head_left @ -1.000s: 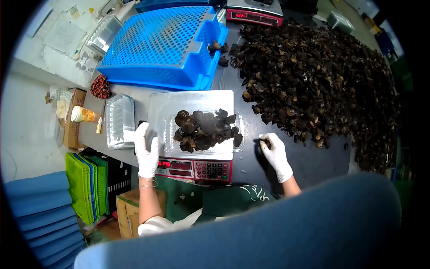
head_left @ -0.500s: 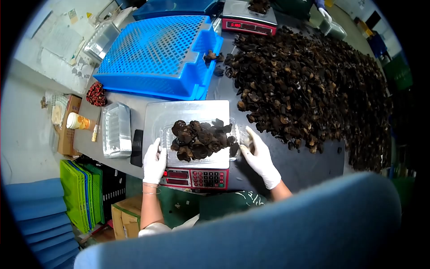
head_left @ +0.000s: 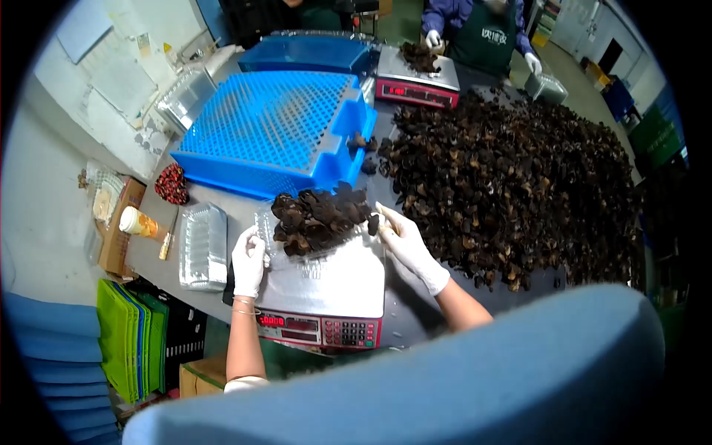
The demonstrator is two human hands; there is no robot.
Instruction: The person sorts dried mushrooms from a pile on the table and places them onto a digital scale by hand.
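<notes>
A clear plastic tray (head_left: 265, 222) heaped with dark wood ear mushrooms (head_left: 315, 219) is held up over the far part of a scale's steel plate (head_left: 334, 289). My left hand (head_left: 248, 261), white-gloved, pinches the tray's left edge. At the right edge, my right hand (head_left: 409, 248) has its thumb and fingers closed on the rim, close to one mushroom piece hanging at that side. The scale's red front panel (head_left: 352, 332) with lit digits and keys faces me. Mushrooms hide most of the tray's bottom.
A large mushroom pile (head_left: 512, 193) covers the table's right side. An upturned blue crate (head_left: 267, 126) lies beyond the scale. Stacked clear trays (head_left: 202, 248) and a paper cup (head_left: 141, 222) stand left. Across the table, a gloved co-worker (head_left: 482, 37) is by a second scale (head_left: 417, 93).
Both hands have closed on the tray and lifted it off the scale plate, moving it away from me. My view has tilted up, bringing the co-worker into sight.
</notes>
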